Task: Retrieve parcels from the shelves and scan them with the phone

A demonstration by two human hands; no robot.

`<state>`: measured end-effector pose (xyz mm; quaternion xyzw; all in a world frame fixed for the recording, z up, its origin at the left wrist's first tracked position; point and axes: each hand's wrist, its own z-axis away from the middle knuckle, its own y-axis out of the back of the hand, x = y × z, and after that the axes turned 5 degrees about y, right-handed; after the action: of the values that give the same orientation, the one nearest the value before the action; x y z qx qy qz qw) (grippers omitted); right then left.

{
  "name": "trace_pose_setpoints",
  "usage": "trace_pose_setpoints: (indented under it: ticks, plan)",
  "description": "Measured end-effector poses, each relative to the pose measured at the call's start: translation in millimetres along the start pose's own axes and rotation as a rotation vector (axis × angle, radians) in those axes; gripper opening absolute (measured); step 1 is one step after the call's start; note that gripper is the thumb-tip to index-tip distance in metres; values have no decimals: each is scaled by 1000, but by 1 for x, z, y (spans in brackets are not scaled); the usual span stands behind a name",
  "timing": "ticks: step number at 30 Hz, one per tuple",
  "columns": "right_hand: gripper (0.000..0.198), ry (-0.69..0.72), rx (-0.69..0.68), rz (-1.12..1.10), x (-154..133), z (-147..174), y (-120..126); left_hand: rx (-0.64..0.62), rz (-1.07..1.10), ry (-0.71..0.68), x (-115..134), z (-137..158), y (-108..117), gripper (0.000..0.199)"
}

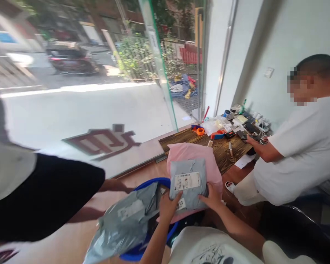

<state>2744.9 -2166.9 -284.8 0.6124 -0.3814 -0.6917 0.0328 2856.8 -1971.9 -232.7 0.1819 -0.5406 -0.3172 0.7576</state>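
Note:
A grey mailing bag with a white printed label lies on top of a larger pink mailing bag. My left hand grips the near left edge of the grey bag, its thumb on the plastic beside a small tag reading "013". At the near right edge, my right hand holds the same bag, thumb on top. Both hands' undersides are hidden beneath the bags. Left of them, a larger grey-green mailing bag rests over a blue tub.
A wooden table ahead carries orange tape, a knife and small clutter. One person stands at the right, handling a dark object; another person is close on the left. A glass door opens onto the street.

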Motion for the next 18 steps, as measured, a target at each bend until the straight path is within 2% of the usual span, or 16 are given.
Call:
trace_pose_setpoints:
  ticks: [3, 7, 11, 14, 18]
  plan:
    - [58, -1, -33, -30, 10, -7, 4, 47, 30, 73, -3, 10, -7, 63]
    - [59, -68, -20, -54, 18, -15, 0, 147, 15, 135, -17, 25, -20, 61]
    - [63, -178, 19, -82, 23, -22, -5, 126, 3, 145, -23, 33, -26, 54]
    - [59, -213, 17, -159, 26, -25, -7, 110, 5, 85, -13, 30, -25, 41]
    - [49, -223, -31, -341, 25, -16, -12, 141, -21, -64, 19, 21, -24, 20]
